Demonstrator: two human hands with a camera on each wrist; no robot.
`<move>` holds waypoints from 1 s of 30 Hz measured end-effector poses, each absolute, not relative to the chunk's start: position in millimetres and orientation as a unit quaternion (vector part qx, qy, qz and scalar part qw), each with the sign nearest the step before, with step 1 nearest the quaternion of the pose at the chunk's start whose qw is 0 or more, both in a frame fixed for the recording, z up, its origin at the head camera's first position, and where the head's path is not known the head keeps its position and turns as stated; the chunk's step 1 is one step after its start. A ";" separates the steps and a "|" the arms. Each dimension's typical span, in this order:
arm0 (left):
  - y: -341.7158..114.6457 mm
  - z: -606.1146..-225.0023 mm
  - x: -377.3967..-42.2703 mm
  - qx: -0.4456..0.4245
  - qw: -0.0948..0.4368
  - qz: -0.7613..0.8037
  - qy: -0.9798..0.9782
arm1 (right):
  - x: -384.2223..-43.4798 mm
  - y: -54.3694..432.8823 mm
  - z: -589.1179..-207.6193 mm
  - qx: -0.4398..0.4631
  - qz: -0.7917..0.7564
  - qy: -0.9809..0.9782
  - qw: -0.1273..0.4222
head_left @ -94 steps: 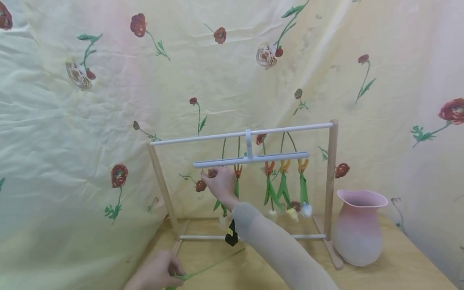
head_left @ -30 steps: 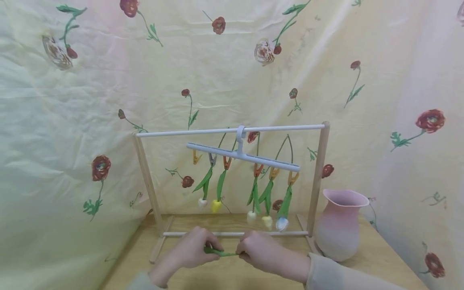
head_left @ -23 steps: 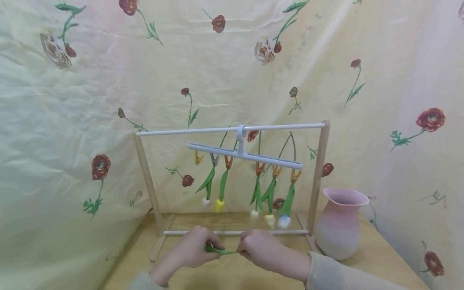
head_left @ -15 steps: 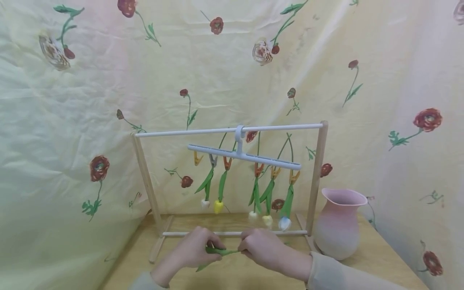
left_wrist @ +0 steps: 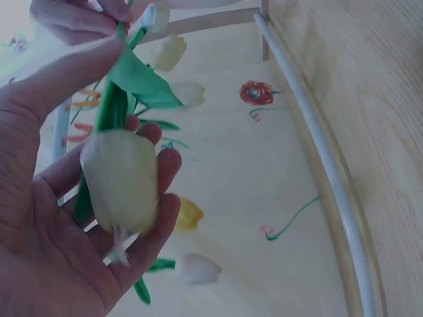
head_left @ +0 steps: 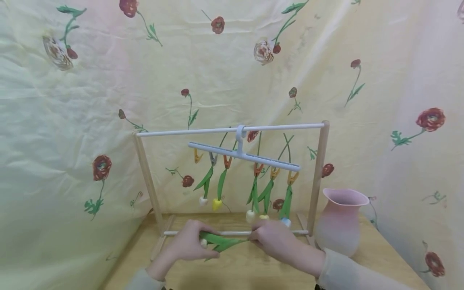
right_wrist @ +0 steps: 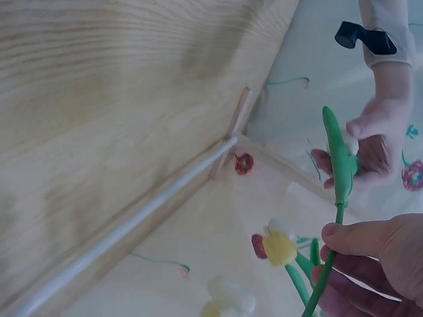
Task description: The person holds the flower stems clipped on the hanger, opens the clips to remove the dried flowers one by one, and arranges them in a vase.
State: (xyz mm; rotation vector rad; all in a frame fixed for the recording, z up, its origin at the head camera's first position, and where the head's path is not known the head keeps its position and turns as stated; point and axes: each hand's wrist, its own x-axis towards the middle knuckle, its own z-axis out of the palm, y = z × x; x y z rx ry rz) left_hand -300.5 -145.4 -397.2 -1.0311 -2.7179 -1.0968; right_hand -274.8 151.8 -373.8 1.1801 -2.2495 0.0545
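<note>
An artificial tulip with green leaves (head_left: 222,241) spans the space between both hands, low in front of the rack. My right hand (head_left: 273,237) pinches its stem (right_wrist: 324,277) between thumb and fingers. The whitish bloom (left_wrist: 122,181) lies against the loosely bent fingers of my left hand (head_left: 188,243), whose thumb stretches out by a leaf. Above, a pale hanger (head_left: 217,150) tilts down to the right from the rack's top bar (head_left: 181,132). Several tulips hang head-down from its clips, among them a yellow tulip (head_left: 216,204). The leftmost yellow clip (head_left: 197,156) bears no flower.
A pink and white vase (head_left: 342,225) stands on the wooden table (head_left: 235,276) to the rack's right. The rack's lower bar (head_left: 230,233) runs just behind my hands. Flower-printed cloth (head_left: 152,92) encloses the back and sides.
My right hand has come down from the hanger's left end to the tulip stem, and the hanger's tilt has reversed. In the last half second my left fingers have spread and the right hand moved slightly right.
</note>
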 end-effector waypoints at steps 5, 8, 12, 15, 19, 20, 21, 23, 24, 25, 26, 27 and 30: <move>-154.5 -399.3 -303.8 -0.317 0.017 -0.380 -0.869 | -276.7 162.0 -365.3 0.426 0.018 -0.843 0.328; -159.3 -401.4 -306.4 -0.307 0.028 -0.385 -0.870 | -276.3 169.0 -358.8 0.405 0.017 -0.852 0.331; -163.7 -404.5 -309.1 -0.293 0.042 -0.382 -0.876 | -277.0 180.7 -347.8 0.382 0.019 -0.864 0.328; -165.5 -407.6 -311.2 -0.284 0.049 -0.387 -0.876 | -277.8 191.2 -337.6 0.370 0.033 -0.862 0.344; -166.8 -412.5 -313.3 -0.248 0.075 -0.419 -0.870 | -276.8 205.1 -323.8 0.370 0.074 -0.843 0.384; -166.8 -413.3 -313.6 -0.236 0.088 -0.429 -0.868 | -276.6 209.1 -320.8 0.371 0.083 -0.835 0.398; -166.6 -414.1 -314.6 -0.221 0.100 -0.436 -0.867 | -276.2 213.1 -318.0 0.370 0.092 -0.827 0.413; -165.7 -415.0 -316.9 -0.194 0.127 -0.452 -0.861 | -274.4 222.6 -312.2 0.355 0.095 -0.815 0.448; -165.1 -415.0 -318.0 -0.181 0.140 -0.459 -0.858 | -273.8 227.3 -309.0 0.346 0.103 -0.809 0.464; -164.6 -414.9 -319.0 -0.171 0.152 -0.463 -0.857 | -273.8 232.2 -305.4 0.337 0.110 -0.804 0.478; -164.0 -414.2 -320.0 -0.160 0.159 -0.468 -0.854 | -274.5 236.7 -301.6 0.332 0.122 -0.796 0.491; -163.5 -413.5 -321.1 -0.150 0.164 -0.473 -0.852 | -275.1 241.0 -297.6 0.326 0.136 -0.788 0.504; -162.9 -411.9 -323.3 -0.131 0.177 -0.480 -0.849 | -279.2 253.0 -285.3 0.312 0.194 -0.759 0.538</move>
